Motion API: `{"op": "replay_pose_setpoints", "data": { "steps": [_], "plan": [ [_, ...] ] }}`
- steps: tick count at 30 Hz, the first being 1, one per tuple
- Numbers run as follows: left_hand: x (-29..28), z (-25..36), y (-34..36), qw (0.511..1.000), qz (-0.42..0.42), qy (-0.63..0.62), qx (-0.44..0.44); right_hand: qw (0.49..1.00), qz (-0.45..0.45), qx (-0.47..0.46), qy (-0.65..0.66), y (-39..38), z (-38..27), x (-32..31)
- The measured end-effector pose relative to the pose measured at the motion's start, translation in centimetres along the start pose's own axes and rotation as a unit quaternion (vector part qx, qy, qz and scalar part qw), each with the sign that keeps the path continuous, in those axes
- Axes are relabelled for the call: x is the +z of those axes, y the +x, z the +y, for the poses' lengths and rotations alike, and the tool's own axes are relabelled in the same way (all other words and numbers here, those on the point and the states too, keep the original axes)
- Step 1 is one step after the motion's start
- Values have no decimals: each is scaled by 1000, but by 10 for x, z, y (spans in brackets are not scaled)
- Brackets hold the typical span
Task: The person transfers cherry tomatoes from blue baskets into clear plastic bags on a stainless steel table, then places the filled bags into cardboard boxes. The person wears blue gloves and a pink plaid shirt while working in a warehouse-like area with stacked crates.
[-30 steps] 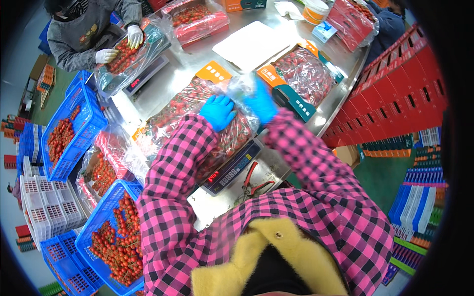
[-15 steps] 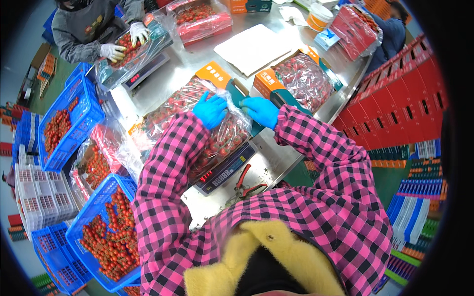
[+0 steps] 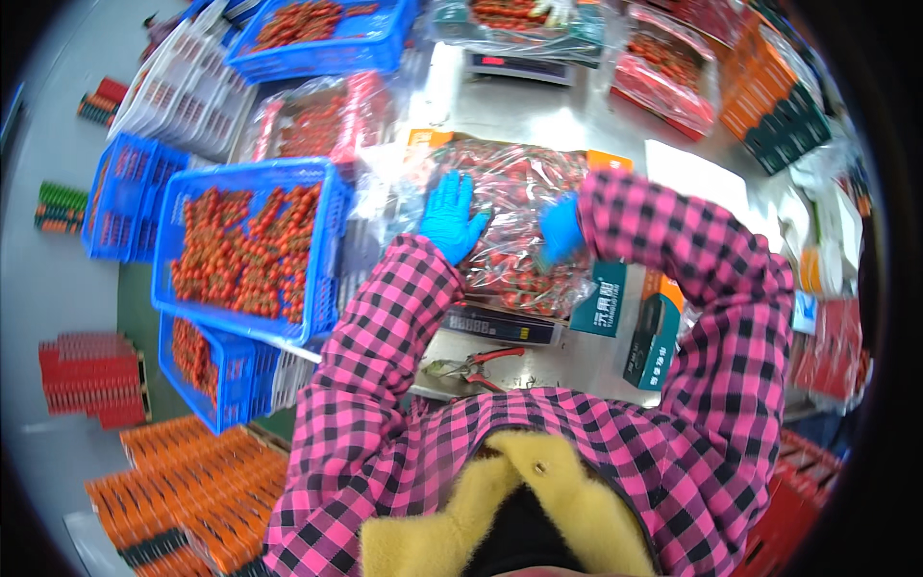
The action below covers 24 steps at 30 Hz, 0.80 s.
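A carton of cherry tomatoes under clear plastic film (image 3: 514,183) lies in front of me, with orange and dark green flaps showing at its edges. My left hand (image 3: 454,219), in a blue glove, rests flat on the film near the left side, fingers spread. My right hand (image 3: 562,229), also blue-gloved, is at the film on the right side; motion blurs its fingers. Below the carton shows a weighing scale (image 3: 505,325). Red-handled snips (image 3: 478,367) lie on the metal table near my body.
Blue crates of tomatoes (image 3: 332,260) stand at my left, beside another film-wrapped carton (image 3: 312,125). A green-and-orange carton (image 3: 635,322) is at the right. Across the table, a gloved hand of another person (image 3: 558,12) is over a carton above a second scale (image 3: 519,67).
The view has turned left, bringing the blue crates closer to the middle. My left hand now lies farther left on the film; my right has moved from the carton's flap onto the film.
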<state>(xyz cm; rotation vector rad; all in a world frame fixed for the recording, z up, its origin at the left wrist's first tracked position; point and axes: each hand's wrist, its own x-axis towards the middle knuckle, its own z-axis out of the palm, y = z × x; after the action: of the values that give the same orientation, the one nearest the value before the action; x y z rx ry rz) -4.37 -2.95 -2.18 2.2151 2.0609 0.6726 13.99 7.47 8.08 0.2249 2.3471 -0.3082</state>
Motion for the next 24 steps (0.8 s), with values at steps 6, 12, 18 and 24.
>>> {"op": "replay_pose_setpoints", "data": {
  "steps": [6,12,18,24],
  "plan": [
    [-6,4,9,987,-51,-22,-152,824,543,-76,141,148,-33,-106],
    [-75,54,-49,995,-80,-23,-51,869,453,-177,87,127,-57,-37],
    [-96,-12,-34,961,148,201,-121,887,452,-24,-95,67,-36,14],
    [-52,-75,-11,959,-90,-141,-229,918,359,-15,-169,118,-54,3]
  ]
}}
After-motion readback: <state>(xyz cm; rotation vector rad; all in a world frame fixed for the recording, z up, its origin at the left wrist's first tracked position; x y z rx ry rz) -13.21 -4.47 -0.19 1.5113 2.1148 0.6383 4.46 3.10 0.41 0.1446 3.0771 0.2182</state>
